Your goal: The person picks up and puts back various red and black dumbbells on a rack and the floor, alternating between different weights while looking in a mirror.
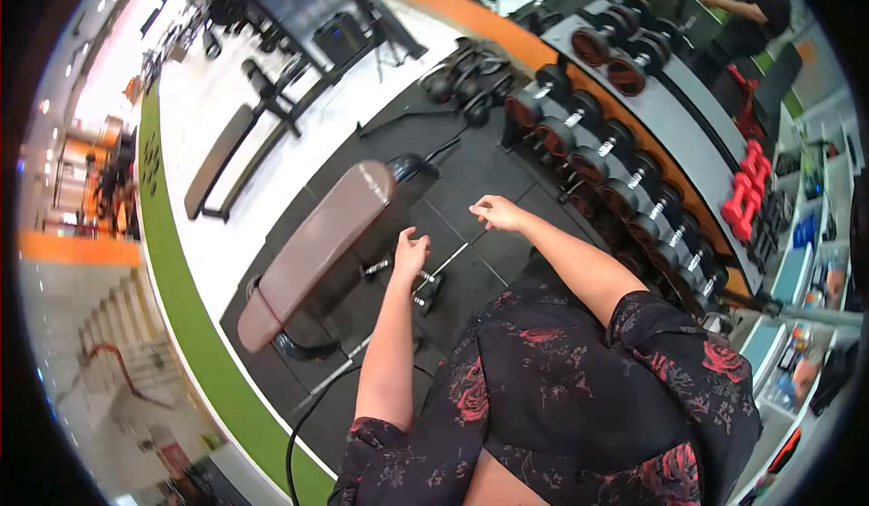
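Observation:
My left hand (412,254) is raised in front of me, its fingers loosely bent and apart, with nothing visible in it. My right hand (500,214) is a little farther forward and to the right, fingers half curled with gaps between them, also without a visible object. Below and left of my hands stands a brown padded weight bench (317,253). Behind my left hand, a small dumbbell (423,304) lies on the dark floor, partly hidden by my wrist. A thin metal bar (445,266) runs across the floor under both hands.
A rack of dumbbells (602,157) lines the right side, with red dumbbells (747,189) at its near end. Another bench (220,162) and a weight machine (339,40) stand beyond. A mirror reflects a person (747,13). Shelves (787,352) are at far right.

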`<state>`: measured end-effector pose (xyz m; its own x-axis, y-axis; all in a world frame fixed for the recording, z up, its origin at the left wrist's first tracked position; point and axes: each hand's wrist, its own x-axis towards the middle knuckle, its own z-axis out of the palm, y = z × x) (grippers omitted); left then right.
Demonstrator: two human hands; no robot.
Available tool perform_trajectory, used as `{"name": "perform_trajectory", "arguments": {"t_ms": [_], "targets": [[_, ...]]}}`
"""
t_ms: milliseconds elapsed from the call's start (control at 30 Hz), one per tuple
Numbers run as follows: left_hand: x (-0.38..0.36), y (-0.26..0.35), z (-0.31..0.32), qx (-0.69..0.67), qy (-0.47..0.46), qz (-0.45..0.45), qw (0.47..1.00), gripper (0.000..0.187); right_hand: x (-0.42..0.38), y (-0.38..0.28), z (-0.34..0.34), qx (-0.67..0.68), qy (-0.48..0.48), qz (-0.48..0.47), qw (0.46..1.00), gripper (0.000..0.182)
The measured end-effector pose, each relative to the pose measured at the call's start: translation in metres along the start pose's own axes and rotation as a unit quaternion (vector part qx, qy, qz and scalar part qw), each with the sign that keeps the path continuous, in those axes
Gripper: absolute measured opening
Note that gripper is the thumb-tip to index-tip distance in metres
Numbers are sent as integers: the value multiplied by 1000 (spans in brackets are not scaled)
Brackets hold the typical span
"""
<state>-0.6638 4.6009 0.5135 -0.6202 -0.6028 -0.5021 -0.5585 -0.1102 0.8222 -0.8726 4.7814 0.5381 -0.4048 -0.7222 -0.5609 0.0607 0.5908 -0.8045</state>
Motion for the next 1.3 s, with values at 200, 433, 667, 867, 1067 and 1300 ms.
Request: {"name": "perform_trajectory", "arguments": {"t_ms": [200,433,667,867,1067,1300], "targets": [[51,117,124,67,-64,25,995,55,-55,44,-148,142,66,-21,988,44],[98,268,328,106,-196,-6,975,49,-137,115,-361,184,190,27,964,41],[104,362,432,123,-252,49,959,51,-150,134,-469,264,223,63,936,50],[147,415,461,150,-276,73,946,50,-133,121,-493,356,212,29,910,49],[207,484,483,163,-300,98,935,46,-96,112,-532,371,260,23,891,53],[328,538,508,156,-344,101,920,48,-12,82,-589,446,403,21,799,57]]}}
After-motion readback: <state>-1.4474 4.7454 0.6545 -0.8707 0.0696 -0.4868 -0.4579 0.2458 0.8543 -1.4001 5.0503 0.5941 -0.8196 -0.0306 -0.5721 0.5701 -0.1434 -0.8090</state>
